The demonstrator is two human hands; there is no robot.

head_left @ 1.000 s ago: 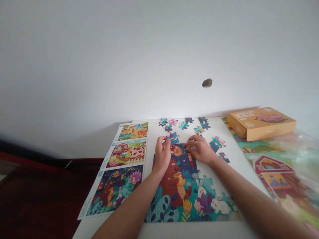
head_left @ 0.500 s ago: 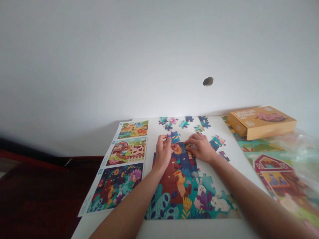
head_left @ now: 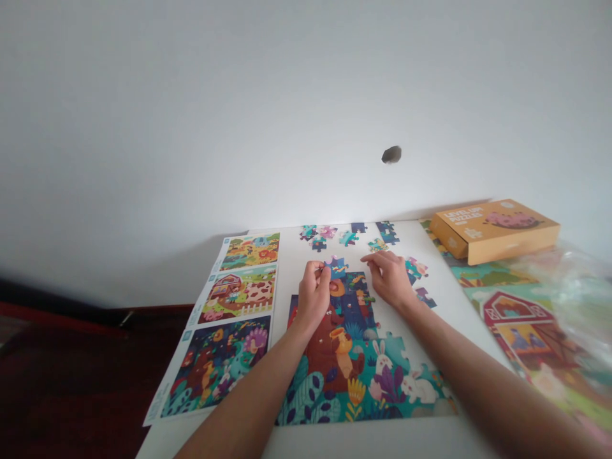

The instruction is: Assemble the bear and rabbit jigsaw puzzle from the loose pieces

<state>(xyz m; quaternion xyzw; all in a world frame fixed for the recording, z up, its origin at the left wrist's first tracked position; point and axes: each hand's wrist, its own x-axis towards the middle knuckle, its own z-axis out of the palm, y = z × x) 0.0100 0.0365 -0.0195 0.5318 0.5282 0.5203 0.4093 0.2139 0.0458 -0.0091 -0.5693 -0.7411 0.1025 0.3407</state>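
My left hand [head_left: 315, 290] pinches a blue puzzle piece [head_left: 336, 266] with a purple edge, held over the top of the partly joined jigsaw puzzle [head_left: 351, 363]. The puzzle shows a brown bear, rabbits and leaves. To the right of its upper edge hovers my right hand [head_left: 388, 275], its index finger stretched out and nothing visible in it. Some loose puzzle pieces [head_left: 349, 238] lie beyond the hands near the wall. Another loose piece [head_left: 424, 297] sits beside my right wrist, partly hidden by it.
A picture sheet [head_left: 215, 357] with three scenes lies along the table's left side. On the right, an orange puzzle box [head_left: 497, 229] rests on a farm-pattern puzzle [head_left: 530, 319], with clear plastic wrap [head_left: 574, 280] near it. A wall [head_left: 306, 115] with a hole stands behind.
My right hand has let go of the dark piece at the puzzle's upper edge and moved off to the right, its fingers opening. My left hand still holds its blue piece.
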